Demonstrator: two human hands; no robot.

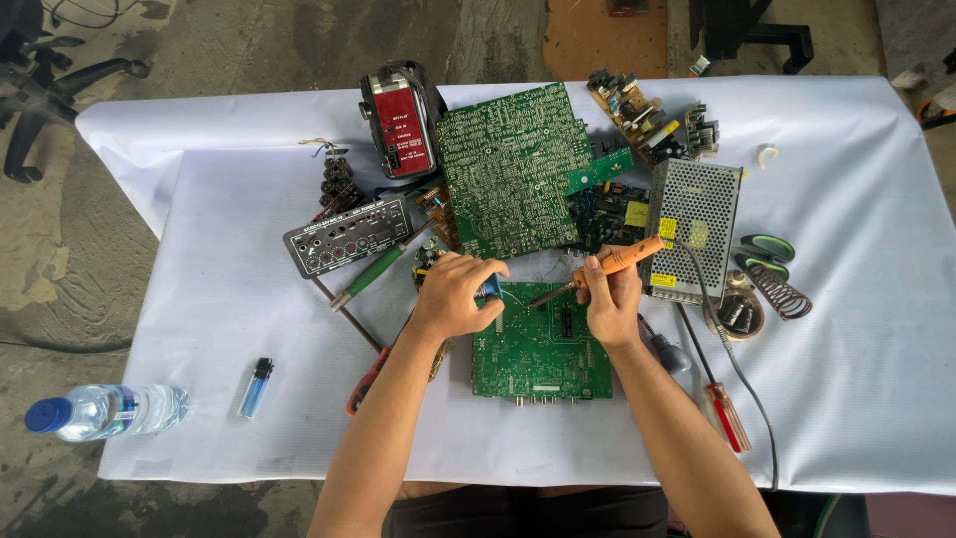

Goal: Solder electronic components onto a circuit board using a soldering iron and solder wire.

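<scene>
Head view looks straight down on a table under a white cloth (856, 379), with both bare forearms reaching up from the bottom edge. At the centre of the frame lies a small green circuit board (538, 349), flat on the cloth. The right hand (609, 304) is closed around an orange-handled soldering iron (612, 261), whose metal tip slants down and left to the board's upper edge. The left hand (453, 297) is curled at the board's upper left corner, its fingers pinched on a small blue item (489, 290) that is too small to identify. Just above the hands sits a larger green circuit board (508, 169), tilted, with a red and black box (400, 125) at its left and a perforated metal case (694, 221) at its right. At the lower left of the frame lie a blue lighter (256, 388) and a plastic water bottle (105, 410); a red-handled screwdriver (729, 416) lies lower right.
</scene>
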